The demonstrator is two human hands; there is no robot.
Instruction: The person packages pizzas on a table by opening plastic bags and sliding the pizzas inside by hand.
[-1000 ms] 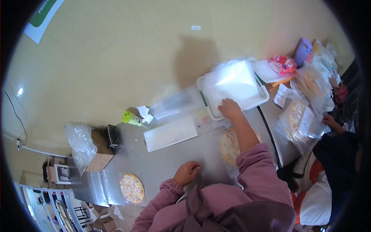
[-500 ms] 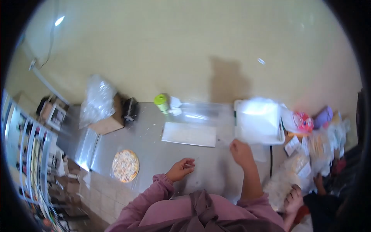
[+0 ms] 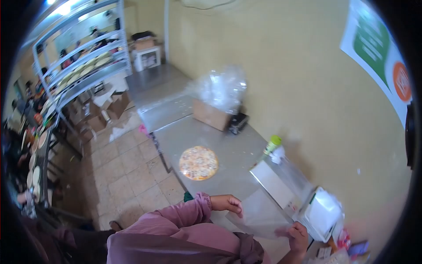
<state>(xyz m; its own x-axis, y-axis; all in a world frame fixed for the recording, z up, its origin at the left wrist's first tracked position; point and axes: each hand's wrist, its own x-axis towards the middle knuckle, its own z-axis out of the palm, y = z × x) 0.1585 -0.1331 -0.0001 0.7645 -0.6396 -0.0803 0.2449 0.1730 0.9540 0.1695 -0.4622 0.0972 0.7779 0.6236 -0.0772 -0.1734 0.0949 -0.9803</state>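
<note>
Head view showed thin, see-through plastic (image 3: 257,212) at lower centre; left hand (image 3: 227,203) and right hand (image 3: 299,237) were half-curled, hold unclear.

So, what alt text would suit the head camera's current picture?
A clear sheet spreads between a person's left hand and right hand at a grey table. A pizza lies on the table, with a box and bunched plastic beyond.
</note>
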